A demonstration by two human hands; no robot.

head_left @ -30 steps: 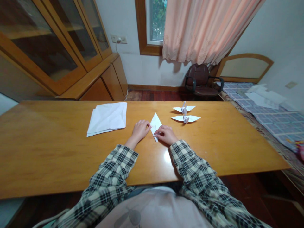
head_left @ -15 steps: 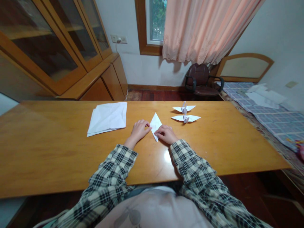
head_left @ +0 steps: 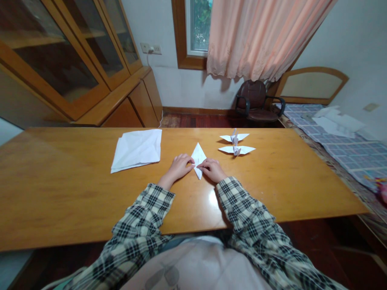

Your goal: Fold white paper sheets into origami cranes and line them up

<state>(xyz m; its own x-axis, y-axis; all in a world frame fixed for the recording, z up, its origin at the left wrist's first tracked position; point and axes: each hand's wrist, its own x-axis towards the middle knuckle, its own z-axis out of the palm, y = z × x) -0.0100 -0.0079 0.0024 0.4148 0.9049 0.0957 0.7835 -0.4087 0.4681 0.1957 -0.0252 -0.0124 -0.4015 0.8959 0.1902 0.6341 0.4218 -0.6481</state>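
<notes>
A white folded paper (head_left: 198,157), kite-shaped with its tip pointing away from me, lies flat on the wooden table (head_left: 75,193). My left hand (head_left: 179,167) rests at its left edge, fingertips pressed on the paper. My right hand (head_left: 213,169) presses its lower right edge with curled fingers. Both sleeves are checked black and white.
A stack of white sheets (head_left: 137,150) lies to the left. Two finished paper cranes (head_left: 236,150) (head_left: 234,137) sit to the right, farther back. Beyond the table stand a dark office chair (head_left: 256,102), a glass-fronted cabinet (head_left: 69,60) and a bed (head_left: 347,149).
My two hands have drawn slightly closer together over the lower part of the folded paper. The paper stays in place.
</notes>
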